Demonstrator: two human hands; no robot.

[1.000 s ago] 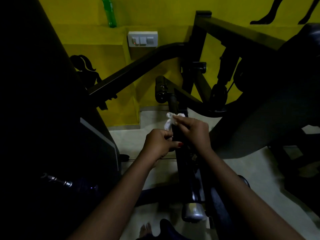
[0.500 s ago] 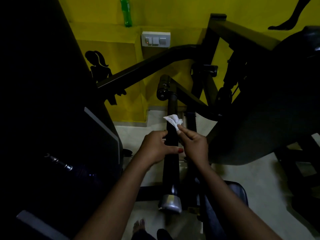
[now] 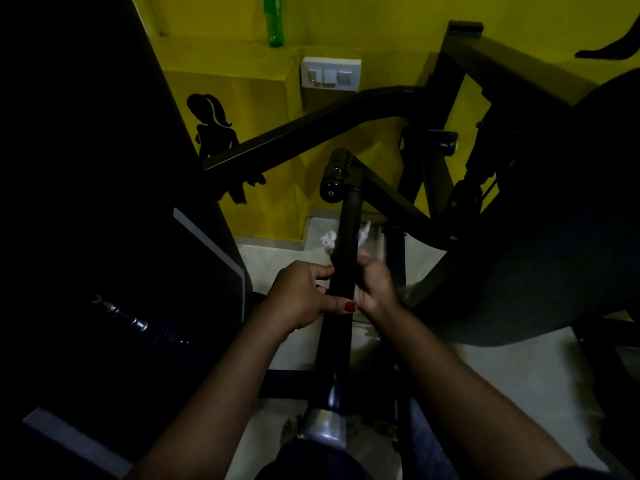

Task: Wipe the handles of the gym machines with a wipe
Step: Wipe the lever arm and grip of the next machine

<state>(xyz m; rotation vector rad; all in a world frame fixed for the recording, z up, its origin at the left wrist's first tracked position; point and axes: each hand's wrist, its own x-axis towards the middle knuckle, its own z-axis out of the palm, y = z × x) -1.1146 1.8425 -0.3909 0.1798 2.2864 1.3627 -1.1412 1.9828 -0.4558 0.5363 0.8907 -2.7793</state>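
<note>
- A long black cylindrical handle (image 3: 341, 271) with a silver end cap is running from the centre of the frame down toward the lower middle.
- The left hand (image 3: 301, 292) is gripping this handle at mid-frame, fingers curling in from the left and the thumb, with a red-painted nail, lying across the front of the bar.
- The right hand (image 3: 375, 285) is pressing against the handle's right side, level with the left hand; it is blurred, but its curled fingers are pinching a crumpled white wipe (image 3: 363, 233).
- The wipe is showing on both sides of the handle just above the hands, one tuft to the left of the bar and one to the right, so it is passing behind the bar.
- The two hands are sitting close together, with only the bar between them.
- A green plastic bottle (image 3: 273, 22) is standing on a ledge at the top centre, above a white switch plate (image 3: 330, 72) on the yellow wall (image 3: 381, 22).
- A black silhouette sticker (image 3: 211, 126) is showing on the wall at the upper left of centre.
</note>
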